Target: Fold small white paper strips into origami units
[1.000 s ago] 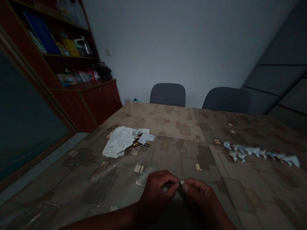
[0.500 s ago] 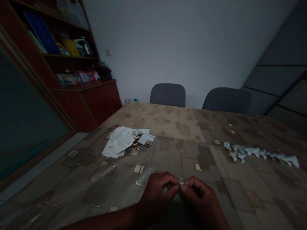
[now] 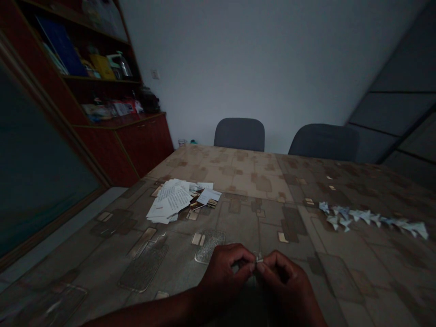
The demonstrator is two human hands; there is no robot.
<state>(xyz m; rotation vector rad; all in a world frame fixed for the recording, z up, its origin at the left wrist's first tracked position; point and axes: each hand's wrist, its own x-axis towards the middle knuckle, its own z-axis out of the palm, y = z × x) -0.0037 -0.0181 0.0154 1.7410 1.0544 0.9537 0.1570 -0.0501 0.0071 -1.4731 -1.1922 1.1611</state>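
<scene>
My left hand [image 3: 226, 272] and my right hand [image 3: 285, 278] meet low in the head view, just above the near part of the table. Pinched between their fingertips is a small folded piece of white paper [image 3: 259, 258], mostly hidden by my fingers. Off to the right, a long row of small folded paper pieces [image 3: 371, 219] lies on the patterned table cover [image 3: 245, 177]. A loose pile of printed paper slips [image 3: 170, 202] sits left of centre, beyond my hands, and neither hand touches it.
A dark red cabinet [image 3: 136, 150] with shelves of books and boxes stands at the left. Two grey chairs [image 3: 239, 134] stand behind the table's far edge, against a pale wall. A dark glass panel [image 3: 37, 168] fills the left side.
My fingertips have shifted slightly on the small folded paper, and both hands stay together. The whole view has moved very slightly.
</scene>
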